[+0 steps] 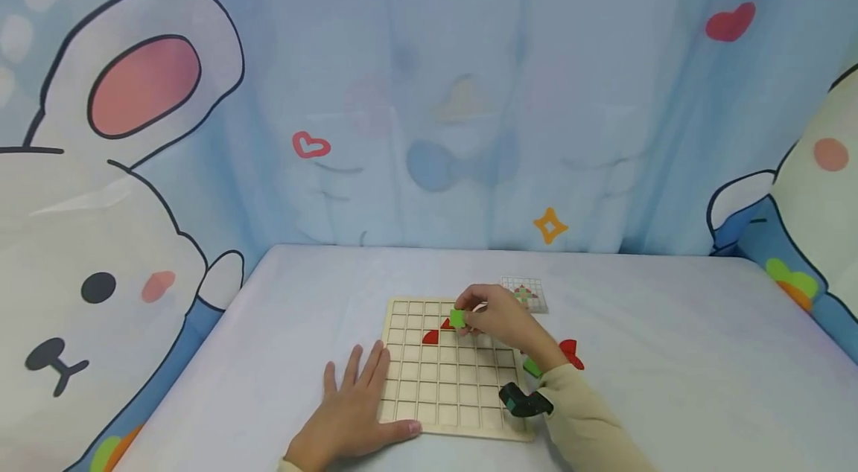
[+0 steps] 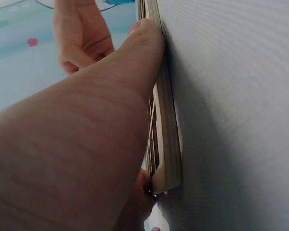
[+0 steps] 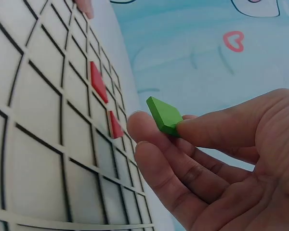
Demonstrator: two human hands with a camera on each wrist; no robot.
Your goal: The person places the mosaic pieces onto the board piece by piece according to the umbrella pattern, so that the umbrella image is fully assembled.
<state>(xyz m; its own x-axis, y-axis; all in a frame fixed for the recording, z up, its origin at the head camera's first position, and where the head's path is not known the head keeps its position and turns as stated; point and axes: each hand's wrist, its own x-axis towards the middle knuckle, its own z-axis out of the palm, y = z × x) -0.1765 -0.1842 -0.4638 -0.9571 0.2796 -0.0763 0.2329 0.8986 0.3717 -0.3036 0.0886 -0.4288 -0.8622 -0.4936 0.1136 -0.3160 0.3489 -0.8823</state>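
Note:
A wooden grid board (image 1: 439,391) lies on the table, and two red pieces sit in its upper cells: a quarter-round one (image 1: 430,337) and a smaller one (image 1: 446,324) beside it. My right hand (image 1: 497,317) pinches a green square tile (image 3: 164,115) between thumb and fingers, held above the board's far part. At the board's left front corner rests my left hand (image 1: 355,405), its fingers spread along the left edge and its thumb on the front edge. In the left wrist view, that hand's thumb lies against the board's rim (image 2: 168,139).
Behind the right hand lies a small pattern card (image 1: 536,295) printed with a gridded figure. Loose red pieces (image 1: 572,354) and a green piece (image 1: 532,368) lie right of the board, partly hidden by the right forearm. A printed blue curtain (image 1: 429,219) hangs behind the table.

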